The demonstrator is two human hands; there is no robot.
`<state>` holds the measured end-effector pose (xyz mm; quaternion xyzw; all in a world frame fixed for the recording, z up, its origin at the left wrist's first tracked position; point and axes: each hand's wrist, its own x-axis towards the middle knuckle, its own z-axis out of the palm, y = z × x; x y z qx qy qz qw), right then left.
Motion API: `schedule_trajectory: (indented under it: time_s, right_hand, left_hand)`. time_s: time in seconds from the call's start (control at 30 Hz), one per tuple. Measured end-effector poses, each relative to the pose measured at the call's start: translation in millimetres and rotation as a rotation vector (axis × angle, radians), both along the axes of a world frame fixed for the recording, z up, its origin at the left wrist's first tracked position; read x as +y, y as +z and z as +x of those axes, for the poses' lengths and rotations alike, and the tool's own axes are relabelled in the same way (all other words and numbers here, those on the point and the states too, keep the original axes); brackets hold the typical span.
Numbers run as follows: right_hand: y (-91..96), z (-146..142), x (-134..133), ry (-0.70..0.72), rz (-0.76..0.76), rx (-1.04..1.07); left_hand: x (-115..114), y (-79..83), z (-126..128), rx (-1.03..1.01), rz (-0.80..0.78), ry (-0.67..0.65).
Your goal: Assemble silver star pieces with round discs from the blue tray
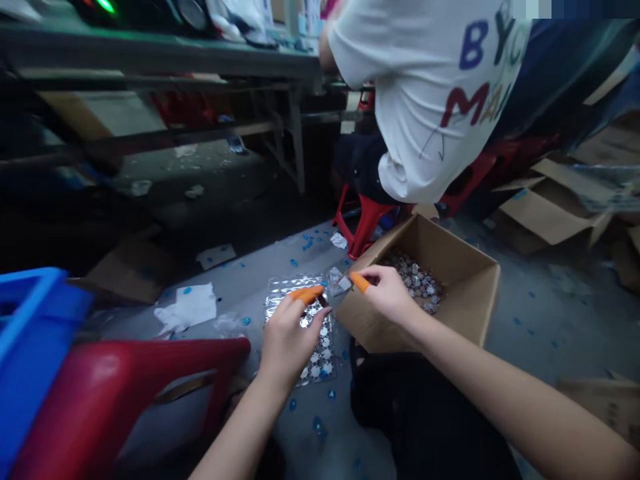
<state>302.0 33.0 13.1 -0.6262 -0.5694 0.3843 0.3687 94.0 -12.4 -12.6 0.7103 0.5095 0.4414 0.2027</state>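
Note:
My left hand (291, 330) hovers over a clear plastic tray (320, 360) of small silver pieces lying on the floor; its forefinger wears an orange finger cot and its fingers are curled in a pinch. My right hand (387, 293), also with an orange cot on the forefinger, pinches a small clear-and-silver piece (340, 283) just left of an open cardboard box (465, 313). The box holds a heap of small silver pieces (417, 280).
A person in a white printed T-shirt (430, 100) sits on a red stool (367, 223) just beyond the box. A red stool (125, 393) and a blue crate (30, 347) stand at my left. Flattened cardboard (550, 213) lies at right. Blue bits and paper scraps litter the floor.

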Motion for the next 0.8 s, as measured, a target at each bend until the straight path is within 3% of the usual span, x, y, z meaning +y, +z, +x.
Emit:
schedule_trajectory:
  time_s: [0.1, 0.23, 0.43, 0.8]
  right_hand:
    - [10.0, -44, -11, 0.006, 0.015, -0.007]
    - [-2.0, -77, -19, -0.098, 0.015, 0.061]
    - [-18.9, -95, -15, -0.101, 0.015, 0.123]
    - [-15.9, -114, -4, 0.000, 0.050, 0.071]
  left_hand:
    - [-1, 10.3, -13, -0.015, 0.052, 0.027]
    - [-3, 14.1, -31, 0.036, 0.007, 0.088]
    - [-6, 13.0, -46, 0.103, -0.040, 0.148]
    - [1, 0.1, -56, 0.232, -0.052, 0.216]
